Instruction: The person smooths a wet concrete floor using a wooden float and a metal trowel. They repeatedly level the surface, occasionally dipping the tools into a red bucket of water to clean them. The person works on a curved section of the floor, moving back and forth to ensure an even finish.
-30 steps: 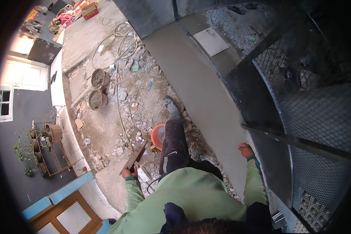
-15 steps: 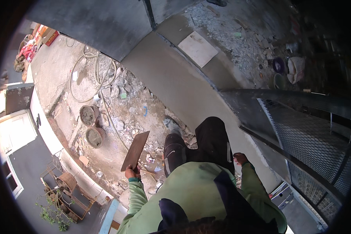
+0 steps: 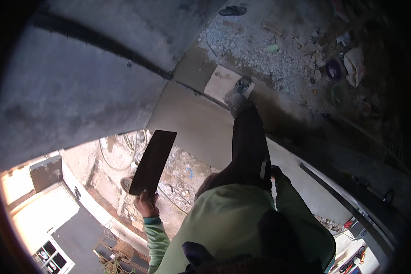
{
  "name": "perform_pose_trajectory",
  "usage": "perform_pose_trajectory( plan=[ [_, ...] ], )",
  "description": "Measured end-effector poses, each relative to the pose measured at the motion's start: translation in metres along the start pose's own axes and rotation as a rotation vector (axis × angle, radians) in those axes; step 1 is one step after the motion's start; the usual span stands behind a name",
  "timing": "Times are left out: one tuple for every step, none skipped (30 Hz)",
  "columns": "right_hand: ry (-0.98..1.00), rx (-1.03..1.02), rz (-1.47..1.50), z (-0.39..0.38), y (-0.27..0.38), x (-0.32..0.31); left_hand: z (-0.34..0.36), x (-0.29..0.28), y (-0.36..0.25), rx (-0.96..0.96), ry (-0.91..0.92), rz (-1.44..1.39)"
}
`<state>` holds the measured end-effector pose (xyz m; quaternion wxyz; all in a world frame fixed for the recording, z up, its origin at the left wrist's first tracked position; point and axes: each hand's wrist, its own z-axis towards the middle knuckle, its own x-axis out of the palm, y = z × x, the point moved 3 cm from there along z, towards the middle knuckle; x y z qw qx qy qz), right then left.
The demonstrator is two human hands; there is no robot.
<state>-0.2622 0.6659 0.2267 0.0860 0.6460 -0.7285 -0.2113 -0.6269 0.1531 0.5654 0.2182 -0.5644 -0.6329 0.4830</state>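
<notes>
My left hand [image 3: 146,203] is closed round the lower end of a plastering trowel [image 3: 154,160], a long flat rectangle that looks dark against the light. The trowel is raised and tilted, its far end pointing away from me. My right hand [image 3: 275,172] hangs low beside my right thigh, in shadow and partly hidden, so its fingers do not show clearly. One of my feet, in a grey boot [image 3: 237,101], stands on a pale square board [image 3: 218,83] lying on smooth grey cement. A strip of smooth cement [image 3: 191,121] runs between board and rubble.
A dark metal door panel [image 3: 86,86] fills the upper left. Rubble [image 3: 265,59] lies beyond the board, with a purple tub [image 3: 333,69] and a pale sack [image 3: 354,66]. On the lower left are a hose [image 3: 108,160] and a wicker basket [image 3: 124,249]. A dark metal rail [image 3: 333,192] runs along the right.
I have stepped forward, and one foot is now on the pale board. The trowel has risen and turned darker in the shade. The buckets at left are mostly covered from view.
</notes>
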Motion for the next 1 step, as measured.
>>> perform_pose_trajectory(
  plan=[
    [-0.007, -0.024, 0.039, 0.0291, 0.0456, -0.0161, 0.0308, 0.0456, -0.0331, 0.039, 0.024, 0.008]
  ],
)
